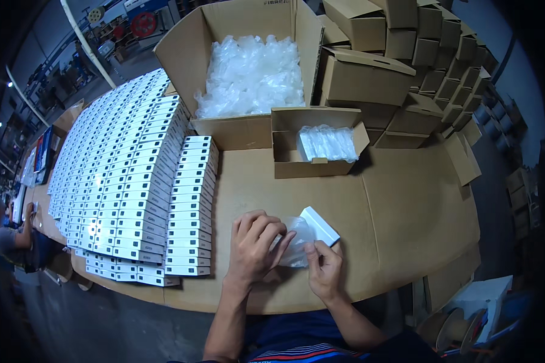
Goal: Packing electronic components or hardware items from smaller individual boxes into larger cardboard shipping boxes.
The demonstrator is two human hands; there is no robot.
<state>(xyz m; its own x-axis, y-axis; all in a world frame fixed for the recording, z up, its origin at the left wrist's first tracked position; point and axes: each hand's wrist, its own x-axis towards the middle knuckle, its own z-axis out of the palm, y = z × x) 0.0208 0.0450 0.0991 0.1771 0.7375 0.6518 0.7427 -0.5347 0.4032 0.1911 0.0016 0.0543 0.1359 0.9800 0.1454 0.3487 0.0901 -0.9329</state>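
Near the front of the cardboard-covered table, my left hand (255, 245) is closed with curled fingers on the left side of a clear plastic bag (300, 233). My right hand (325, 269) pinches the bag's right edge between thumb and fingers. The bag is crumpled and spread between the two hands. Just beyond my right hand a small white box (318, 224) lies at a slant, next to the bag; its near end is partly hidden by the hand. Whether the box touches the bag I cannot tell.
Rows of stacked white boxes (121, 181) fill the table's left. Behind stands a large carton (239, 132) of clear plastic bags. A smaller open carton (312, 170) holds bagged white boxes. Brown cartons (369, 78) pile up at the back right. Another person (18, 236) sits far left.
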